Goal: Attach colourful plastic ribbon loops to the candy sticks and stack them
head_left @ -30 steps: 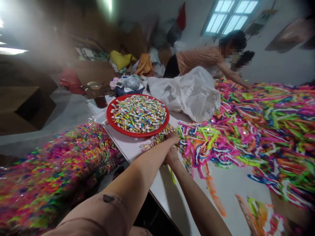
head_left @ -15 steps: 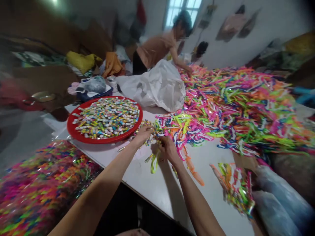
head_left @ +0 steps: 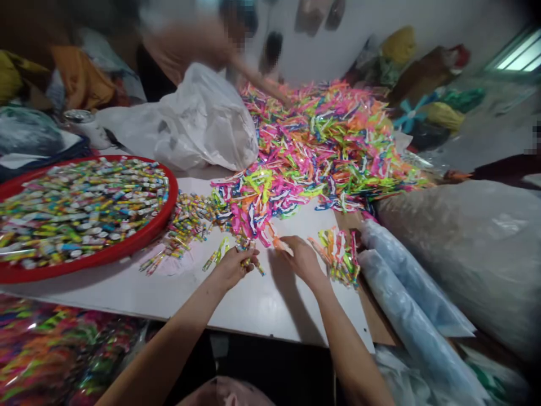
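Printed tubes [head_left: 247,262] are being held as a small bunch over the near part of the counter [head_left: 253,307]. Compared with half a second ago: hands are no longer being worked close together at the loose tubes [head_left: 190,213]; the left hand [head_left: 231,266] is being kept on its bunch, the right hand [head_left: 303,259] is being brought to an orange strip [head_left: 274,241]. Judgement: tubes and strips are now being handled one per hand. Left grip is being kept narrow, fingers curled around the tubes, ends poking out. Right grip is being held half curled, fingertips at the strip; whether it is being pinched can't be told. Farther out, more tubes are being contained in the red tray [head_left: 165,224]; the strip heap [head_left: 316,146] is being reached into by a co-worker's arm [head_left: 260,83].
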The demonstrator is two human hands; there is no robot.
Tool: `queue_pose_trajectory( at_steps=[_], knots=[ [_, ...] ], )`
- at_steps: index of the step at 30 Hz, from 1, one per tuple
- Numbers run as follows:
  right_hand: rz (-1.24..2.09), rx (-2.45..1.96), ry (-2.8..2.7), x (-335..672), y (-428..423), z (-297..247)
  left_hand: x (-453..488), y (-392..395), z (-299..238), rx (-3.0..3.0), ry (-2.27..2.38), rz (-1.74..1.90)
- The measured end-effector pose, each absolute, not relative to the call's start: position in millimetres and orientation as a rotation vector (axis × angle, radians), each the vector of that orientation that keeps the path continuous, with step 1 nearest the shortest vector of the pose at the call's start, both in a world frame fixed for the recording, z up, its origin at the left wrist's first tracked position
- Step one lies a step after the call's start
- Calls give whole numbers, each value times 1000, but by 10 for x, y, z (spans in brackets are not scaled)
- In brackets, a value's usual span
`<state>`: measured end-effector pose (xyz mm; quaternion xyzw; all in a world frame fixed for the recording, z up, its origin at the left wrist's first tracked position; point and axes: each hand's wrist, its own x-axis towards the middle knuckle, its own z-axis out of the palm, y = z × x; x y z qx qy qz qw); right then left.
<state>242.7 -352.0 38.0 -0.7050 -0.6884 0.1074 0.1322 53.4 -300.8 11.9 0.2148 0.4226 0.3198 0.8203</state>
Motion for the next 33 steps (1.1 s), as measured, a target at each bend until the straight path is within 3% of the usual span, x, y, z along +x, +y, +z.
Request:
queue_pose_trajectory(
  at_steps=[4,10,14,23,26,29,33],
  knots=[
    [265,-2548,-1839,2571,-3688,155,506,-3207,138,537,911,631],
    [-9,-2606,-1807,2286,-4056,-18,524,-3327,111,406,876,582],
    [131,-2475,-1899,2186,-4238,-13,521,-3352,51,430,878,578],
    [373,-2525,-1546,2367,-3941,21,412,-3482,22,715,910,730],
    [551,-2401,-1416,2396,-3947,55,330,-3503,91,727,910,721],
    [729,-1988,-1198,2295,-3989,244,288,-3530,91,725,912,704],
    [756,-1583,-1069,1986,-3956,468,327,-3579,65,782,857,717]
  ],
)
